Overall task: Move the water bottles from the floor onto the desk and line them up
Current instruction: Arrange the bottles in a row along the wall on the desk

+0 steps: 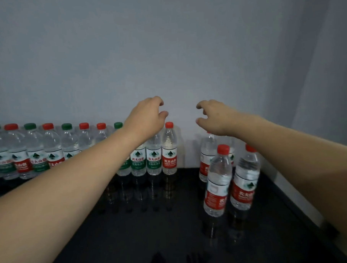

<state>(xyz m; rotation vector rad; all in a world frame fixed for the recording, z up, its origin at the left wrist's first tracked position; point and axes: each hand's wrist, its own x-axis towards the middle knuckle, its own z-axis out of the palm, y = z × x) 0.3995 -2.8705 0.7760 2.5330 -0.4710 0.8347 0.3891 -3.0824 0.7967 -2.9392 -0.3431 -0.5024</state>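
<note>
A row of clear water bottles with red and green caps and labels stands along the back of the black desk [145, 232], against the wall; its right end is a red-label bottle [169, 151]. My left hand [146, 117] hovers above that end of the row, fingers curled, holding nothing. My right hand [215, 117] hangs empty above a loose group of red-label bottles at the right: one at the back [206, 155], one in front [217, 181] and one beside it [244, 180].
A plain grey-white wall [165, 52] rises right behind the row. The desk's right edge [303, 209] runs close to the loose bottles. A gap on the desk separates the row's end from the right group.
</note>
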